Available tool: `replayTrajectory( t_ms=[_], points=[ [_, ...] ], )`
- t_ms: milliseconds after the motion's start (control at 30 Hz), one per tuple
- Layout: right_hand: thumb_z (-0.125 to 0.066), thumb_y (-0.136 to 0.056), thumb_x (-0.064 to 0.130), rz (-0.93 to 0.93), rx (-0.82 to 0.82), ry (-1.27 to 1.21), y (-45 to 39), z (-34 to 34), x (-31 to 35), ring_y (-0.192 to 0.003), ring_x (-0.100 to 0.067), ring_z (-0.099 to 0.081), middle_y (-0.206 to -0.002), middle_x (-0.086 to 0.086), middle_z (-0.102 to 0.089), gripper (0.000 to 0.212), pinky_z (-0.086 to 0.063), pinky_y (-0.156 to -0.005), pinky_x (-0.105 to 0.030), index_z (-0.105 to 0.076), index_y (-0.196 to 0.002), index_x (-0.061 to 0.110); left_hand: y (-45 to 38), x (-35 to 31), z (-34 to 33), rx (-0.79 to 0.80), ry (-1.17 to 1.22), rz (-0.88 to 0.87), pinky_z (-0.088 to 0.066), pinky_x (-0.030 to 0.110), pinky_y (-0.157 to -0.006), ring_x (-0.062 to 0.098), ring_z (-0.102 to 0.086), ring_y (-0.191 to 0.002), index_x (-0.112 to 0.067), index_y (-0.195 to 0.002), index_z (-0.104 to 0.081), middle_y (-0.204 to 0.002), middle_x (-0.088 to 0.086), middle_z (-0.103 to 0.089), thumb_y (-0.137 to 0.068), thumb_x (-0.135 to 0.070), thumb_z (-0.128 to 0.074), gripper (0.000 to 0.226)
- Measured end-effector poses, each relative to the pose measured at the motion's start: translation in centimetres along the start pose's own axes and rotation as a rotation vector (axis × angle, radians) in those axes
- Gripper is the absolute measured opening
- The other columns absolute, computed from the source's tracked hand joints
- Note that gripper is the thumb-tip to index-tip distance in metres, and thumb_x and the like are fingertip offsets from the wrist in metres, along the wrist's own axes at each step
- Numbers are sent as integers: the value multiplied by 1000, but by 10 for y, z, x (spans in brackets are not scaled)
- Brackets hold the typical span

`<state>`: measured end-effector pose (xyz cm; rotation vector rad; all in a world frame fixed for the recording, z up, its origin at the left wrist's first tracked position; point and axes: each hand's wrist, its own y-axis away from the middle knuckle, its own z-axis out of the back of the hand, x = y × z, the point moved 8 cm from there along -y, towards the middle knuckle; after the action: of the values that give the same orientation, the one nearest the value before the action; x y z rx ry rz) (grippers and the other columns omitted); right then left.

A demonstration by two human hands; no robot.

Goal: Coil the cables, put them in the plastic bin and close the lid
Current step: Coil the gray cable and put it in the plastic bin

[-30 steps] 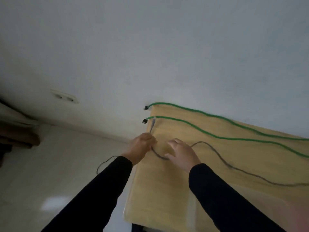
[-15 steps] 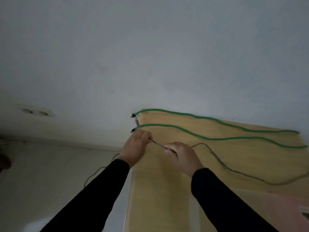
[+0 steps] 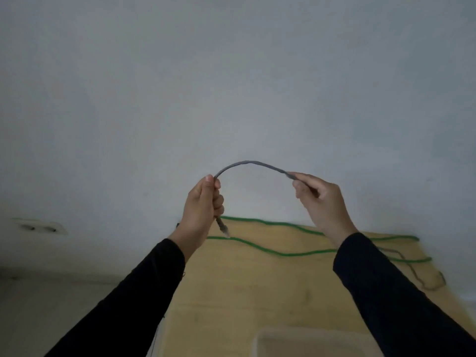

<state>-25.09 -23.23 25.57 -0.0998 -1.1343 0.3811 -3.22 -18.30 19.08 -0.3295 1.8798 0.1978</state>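
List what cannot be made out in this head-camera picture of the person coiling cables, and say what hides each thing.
- Translucent plastic bin: cut off by the bottom edge of the head view; contents and lid unseen.
- Thin grey cable: beyond the right hand, the black sleeve hides its run down to the wooden table.
- Plug below the left hand: too blurred to identify.
- Green cable: left ends hidden behind the left wrist.

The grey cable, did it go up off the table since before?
Yes. The grey cable rose from the table; it now arches between the left hand and right hand, in front of the wall.
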Motion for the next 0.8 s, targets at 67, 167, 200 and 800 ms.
replayTrajectory(
  t_ms=[67, 167, 200, 800],
  points=[
    [-52, -93, 17, 19, -11, -31, -5, 21, -3, -68, 10, -54, -78, 20, -60, 24, -43, -69, -6, -66, -111, 24, 5, -8, -28, 42, 94, 18, -17, 18, -41, 6, -16, -43, -17, -75, -46, -51, -12, -23, -102, -30, -28, 34],
    [-52, -93, 18, 69, 18, -36, -10, 48, -9, -91, 17, -56, -104, 19, -65, 25, -42, -81, -3, -64, -115, 22, 21, -12, -81, 89, 208, 58, -20, 18, -42, 7, -19, -43, -15, -84, -52, -52, -9, -23, -102, -30, -28, 34],
    [-52, -94, 18, 86, 32, -34, -10, 58, -10, -96, 19, -54, -109, 18, -63, 25, -40, -84, -2, -64, -116, 20, 28, -14, -101, 102, 255, 67, -22, 18, -42, 7, -20, -43, -14, -87, -55, -52, -9, -24, -101, -30, -28, 35],
    [-43, -96, 27, 428, 377, 297, 73, 122, -14, -98, -13, -63, -106, 2, -70, 36, -50, -86, -30, -48, -132, 30, 39, -104, -235, 17, 864, -133, -35, 15, -43, 6, -35, -42, -5, -119, -48, -55, -6, -45, -101, -8, -29, 26]
  ],
)
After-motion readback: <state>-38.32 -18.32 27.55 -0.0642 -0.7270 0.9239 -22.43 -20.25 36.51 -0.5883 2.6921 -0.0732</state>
